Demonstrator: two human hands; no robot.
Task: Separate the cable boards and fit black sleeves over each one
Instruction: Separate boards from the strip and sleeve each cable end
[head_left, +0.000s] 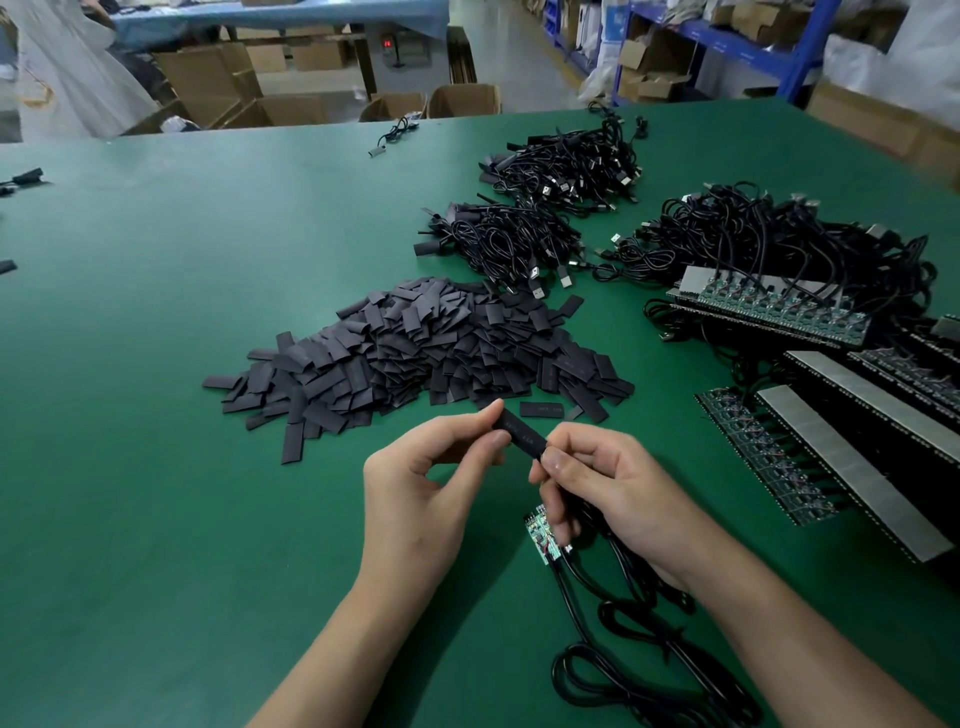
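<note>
A wide green tabletop (208, 312) fills the frame. Beyond it, upper left, open cardboard boxes (218, 88) crowd a grey floor (519, 57); blue metal shelving (727, 47) stands upper right.

Black sleeves (415, 353) and cables (623, 649) (green boards (543, 538)) on a green table (156, 415)

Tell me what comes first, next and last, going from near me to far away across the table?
Coiled cable → small green board → held black sleeve → sleeve pile → nearer cable bundle → farthest cable bundle.
</note>
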